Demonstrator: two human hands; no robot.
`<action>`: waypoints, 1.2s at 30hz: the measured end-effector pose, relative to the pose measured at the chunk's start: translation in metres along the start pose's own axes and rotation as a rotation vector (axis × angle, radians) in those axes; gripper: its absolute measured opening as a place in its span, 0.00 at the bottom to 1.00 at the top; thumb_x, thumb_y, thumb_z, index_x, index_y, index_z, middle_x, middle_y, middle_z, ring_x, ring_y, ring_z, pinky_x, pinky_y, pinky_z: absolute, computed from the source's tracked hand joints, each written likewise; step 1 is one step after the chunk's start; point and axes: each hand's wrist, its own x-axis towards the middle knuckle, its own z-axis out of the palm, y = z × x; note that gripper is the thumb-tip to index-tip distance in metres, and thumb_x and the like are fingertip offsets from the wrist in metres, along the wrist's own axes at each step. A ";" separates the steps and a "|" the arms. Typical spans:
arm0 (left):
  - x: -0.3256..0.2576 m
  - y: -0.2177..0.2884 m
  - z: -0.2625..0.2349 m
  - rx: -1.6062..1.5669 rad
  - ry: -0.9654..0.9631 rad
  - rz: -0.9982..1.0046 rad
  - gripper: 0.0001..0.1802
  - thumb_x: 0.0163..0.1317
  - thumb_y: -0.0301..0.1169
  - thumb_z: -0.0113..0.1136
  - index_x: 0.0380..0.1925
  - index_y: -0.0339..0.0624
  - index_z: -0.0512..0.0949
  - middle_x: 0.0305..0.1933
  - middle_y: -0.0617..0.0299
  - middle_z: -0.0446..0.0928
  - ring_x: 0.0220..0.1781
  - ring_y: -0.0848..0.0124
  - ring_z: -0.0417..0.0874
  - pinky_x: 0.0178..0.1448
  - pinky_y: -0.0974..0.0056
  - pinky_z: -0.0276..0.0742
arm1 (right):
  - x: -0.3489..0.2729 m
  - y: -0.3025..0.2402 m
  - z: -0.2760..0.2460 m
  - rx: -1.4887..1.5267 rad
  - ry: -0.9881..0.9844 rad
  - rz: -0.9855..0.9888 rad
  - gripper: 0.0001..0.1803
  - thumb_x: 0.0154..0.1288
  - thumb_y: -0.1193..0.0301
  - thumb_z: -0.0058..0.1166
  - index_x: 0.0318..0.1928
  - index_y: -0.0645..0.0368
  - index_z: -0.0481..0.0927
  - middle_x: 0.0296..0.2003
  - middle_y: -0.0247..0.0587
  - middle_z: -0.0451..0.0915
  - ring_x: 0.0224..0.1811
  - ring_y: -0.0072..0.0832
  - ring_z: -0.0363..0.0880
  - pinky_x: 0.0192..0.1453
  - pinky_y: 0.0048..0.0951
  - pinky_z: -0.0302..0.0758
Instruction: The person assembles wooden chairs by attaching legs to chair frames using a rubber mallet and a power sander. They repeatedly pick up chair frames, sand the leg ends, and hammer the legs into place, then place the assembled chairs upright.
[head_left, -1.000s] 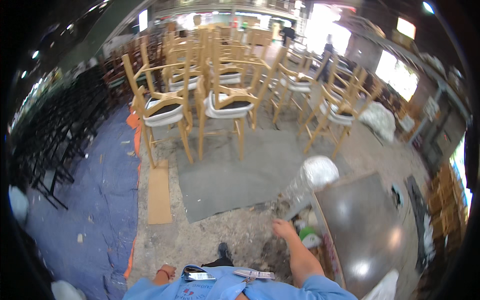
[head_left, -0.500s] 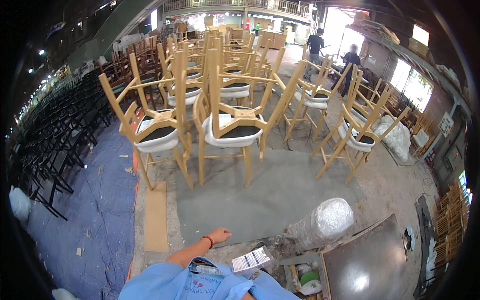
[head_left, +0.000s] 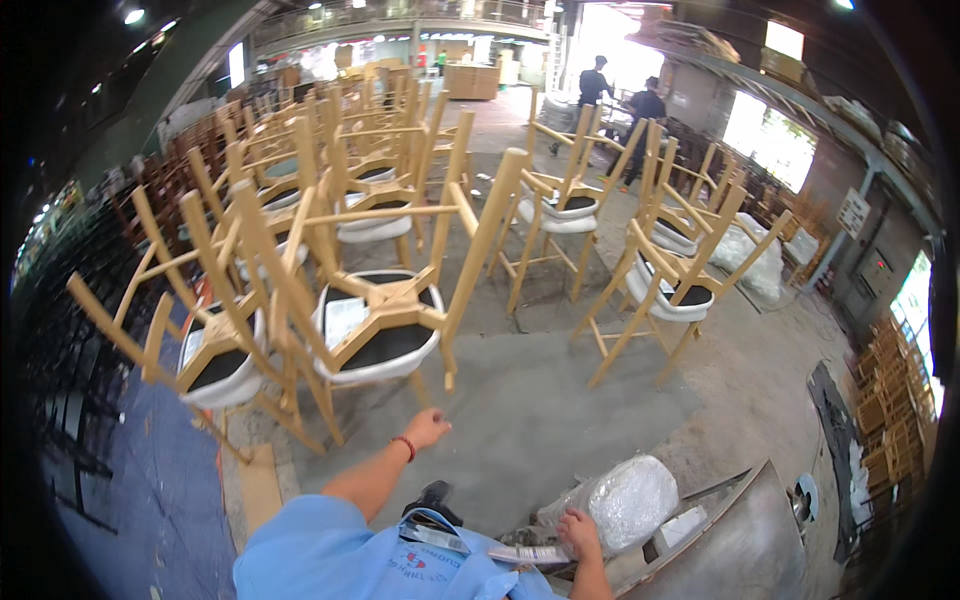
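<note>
My left hand (head_left: pixel 428 427) reaches forward over the grey floor sheet, a beaded bracelet on its wrist. It holds nothing, its fingers loosely bent and slightly blurred. The nearest stacked wooden chair (head_left: pixel 385 292) stands just beyond, with an upturned chair on top showing a black underside and white seat rim. Lower right is my right hand (head_left: pixel 578 532), fingers apart and with nothing visible in them. It appears in front of a roll in clear plastic wrap (head_left: pixel 635 500); contact cannot be told. A printed packet (head_left: pixel 527 554) lies against my blue shirt, beside that hand.
More stacked chairs fill the left and middle, with another stack (head_left: pixel 672 290) to the right. A metal-topped table (head_left: pixel 735 550) stands near my right. Blue sheeting (head_left: pixel 170 480) covers the left floor, beside a cardboard strip (head_left: pixel 261 482). Two people (head_left: pixel 645 105) are at the back.
My view has moved forward toward the chairs, which now look larger and lower left. My left hand stays stretched out ahead. My right hand has come into view beside the wrapped roll.
</note>
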 end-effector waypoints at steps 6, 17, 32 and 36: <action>0.200 0.094 -0.072 0.024 0.588 0.503 0.44 0.52 0.38 0.72 0.67 0.37 0.63 0.64 0.42 0.71 0.66 0.49 0.72 0.70 0.53 0.68 | -0.016 0.046 0.001 -0.474 0.040 -0.004 0.18 0.63 0.63 0.54 0.48 0.60 0.83 0.35 0.47 0.84 0.26 0.36 0.82 0.34 0.38 0.80; 0.303 0.150 -0.094 -0.278 0.067 0.346 0.17 0.47 0.31 0.73 0.34 0.35 0.78 0.28 0.60 0.80 0.32 0.69 0.81 0.39 0.60 0.77 | -0.054 0.059 0.094 -0.310 0.145 0.431 0.22 0.65 0.53 0.52 0.43 0.58 0.86 0.34 0.47 0.85 0.31 0.37 0.83 0.43 0.38 0.80; -0.025 0.411 -0.167 -1.760 -0.635 0.921 0.09 0.58 0.25 0.61 0.37 0.31 0.76 0.41 0.50 0.77 0.52 0.54 0.77 0.69 0.42 0.69 | -0.079 -0.135 0.199 0.799 -0.059 -0.507 0.32 0.75 0.47 0.45 0.65 0.60 0.64 0.57 0.49 0.76 0.59 0.38 0.76 0.59 0.44 0.77; -0.155 0.409 -0.160 -1.956 -1.383 1.085 0.15 0.53 0.27 0.65 0.38 0.30 0.74 0.43 0.48 0.75 0.57 0.51 0.74 0.75 0.38 0.58 | -0.184 -0.159 0.103 1.420 0.343 -0.857 0.12 0.71 0.64 0.52 0.44 0.59 0.74 0.32 0.43 0.79 0.33 0.33 0.80 0.38 0.37 0.80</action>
